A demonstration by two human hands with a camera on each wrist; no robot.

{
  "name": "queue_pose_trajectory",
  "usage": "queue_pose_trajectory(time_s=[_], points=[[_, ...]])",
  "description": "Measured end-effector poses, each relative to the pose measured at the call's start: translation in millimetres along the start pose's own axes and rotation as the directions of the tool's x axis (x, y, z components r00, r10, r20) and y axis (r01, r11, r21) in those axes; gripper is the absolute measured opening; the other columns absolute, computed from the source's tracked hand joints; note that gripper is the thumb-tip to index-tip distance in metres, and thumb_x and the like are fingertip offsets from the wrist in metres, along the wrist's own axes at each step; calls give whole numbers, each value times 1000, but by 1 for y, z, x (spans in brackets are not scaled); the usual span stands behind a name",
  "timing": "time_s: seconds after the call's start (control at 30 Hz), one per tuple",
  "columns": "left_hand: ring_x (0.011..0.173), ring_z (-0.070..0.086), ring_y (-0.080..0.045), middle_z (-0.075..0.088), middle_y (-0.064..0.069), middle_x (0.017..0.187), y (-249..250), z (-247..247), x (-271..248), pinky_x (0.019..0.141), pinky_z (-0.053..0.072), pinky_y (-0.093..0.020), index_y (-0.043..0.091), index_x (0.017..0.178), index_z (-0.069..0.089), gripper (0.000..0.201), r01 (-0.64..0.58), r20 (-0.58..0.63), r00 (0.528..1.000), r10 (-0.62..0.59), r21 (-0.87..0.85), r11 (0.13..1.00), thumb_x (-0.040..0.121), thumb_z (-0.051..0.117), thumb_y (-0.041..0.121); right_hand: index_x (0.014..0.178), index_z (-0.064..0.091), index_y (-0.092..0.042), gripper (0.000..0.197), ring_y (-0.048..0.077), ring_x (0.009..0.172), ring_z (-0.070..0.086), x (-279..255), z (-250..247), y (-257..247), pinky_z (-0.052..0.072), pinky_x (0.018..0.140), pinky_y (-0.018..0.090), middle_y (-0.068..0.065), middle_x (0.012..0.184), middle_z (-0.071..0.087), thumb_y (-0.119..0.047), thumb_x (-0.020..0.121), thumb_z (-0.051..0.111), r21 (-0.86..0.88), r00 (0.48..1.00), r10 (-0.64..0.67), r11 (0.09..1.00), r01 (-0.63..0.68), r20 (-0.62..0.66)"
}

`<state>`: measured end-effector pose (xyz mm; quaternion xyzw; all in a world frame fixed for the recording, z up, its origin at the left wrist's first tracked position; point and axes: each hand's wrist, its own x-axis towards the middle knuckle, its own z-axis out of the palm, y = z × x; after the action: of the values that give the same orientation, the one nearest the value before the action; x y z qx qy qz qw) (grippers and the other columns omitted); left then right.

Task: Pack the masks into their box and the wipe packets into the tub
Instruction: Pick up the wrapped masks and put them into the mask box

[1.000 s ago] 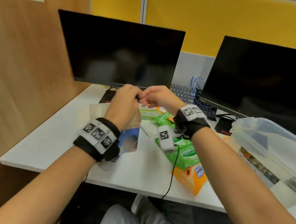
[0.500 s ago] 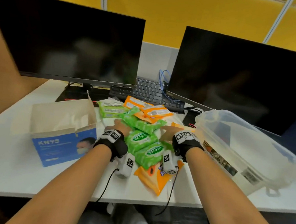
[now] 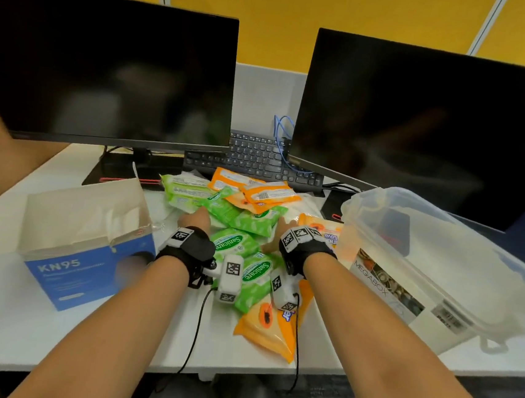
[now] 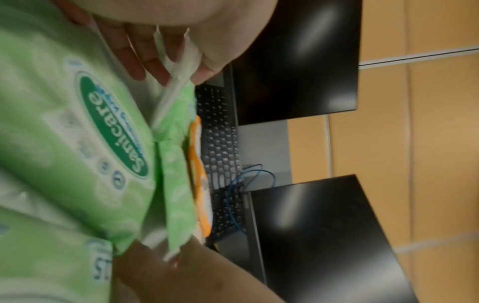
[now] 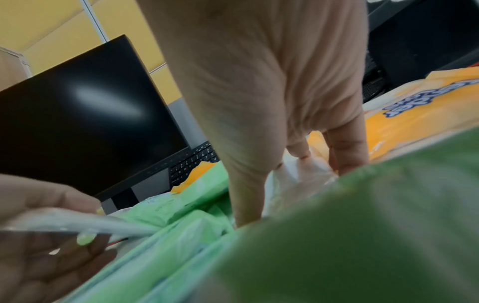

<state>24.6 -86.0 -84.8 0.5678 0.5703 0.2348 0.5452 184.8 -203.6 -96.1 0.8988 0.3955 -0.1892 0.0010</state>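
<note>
Hands both in the wipe pile [image 3: 245, 226] between box [image 3: 90, 246] and tub [image 3: 425, 256]: left hand [image 3: 195, 222] pinches a packet edge; right hand [image 3: 278, 232] pressing down, grasp unclear.

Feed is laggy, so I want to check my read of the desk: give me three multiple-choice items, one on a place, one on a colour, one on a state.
1. Where does the mask box lie relative to the wipe packets?
A. to their right
B. to their left
C. on top of them

2. What colours are the packets?
A. red and blue
B. all white
C. green and orange

3. The top of the mask box is:
A. open
B. taped shut
C. crushed flat

Answers:
1 B: it sits left of the pile, with the tub on the right.
2 C: green and orange wrappers show in the head view.
3 A: its flap stands up and the inside shows.
</note>
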Motion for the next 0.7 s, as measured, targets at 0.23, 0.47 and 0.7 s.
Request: queue_pose_trajectory(time_s=[0.23,0.47,0.7], points=[[113,57,-35,58,-19,123,51,10,-44,92,46,-37,-2,123,51,33,-275,-161,961,226,-448,851,93,50,10,153,-4,-12,115,37,147,11,9,4,-4,19,117,50,17,160,0,-66,76,62,16,997,74,997,-74,22],[113,59,-24,60,-10,124,74,-9,-53,100,48,-40,7,126,52,36,-523,-77,841,535,-371,768,90,56,9,127,52,-4,32,33,121,53,-20,-46,-10,43,98,36,17,130,55,-12,96,47,463,949,108,885,44,-296],[106,64,-24,66,-7,113,74,-37,-71,94,51,-39,6,118,61,31,-564,-67,804,591,-401,722,97,50,26,97,64,-18,34,17,72,68,-86,-114,-56,56,66,32,6,85,71,-44,98,42,884,889,-2,97,456,-458]])
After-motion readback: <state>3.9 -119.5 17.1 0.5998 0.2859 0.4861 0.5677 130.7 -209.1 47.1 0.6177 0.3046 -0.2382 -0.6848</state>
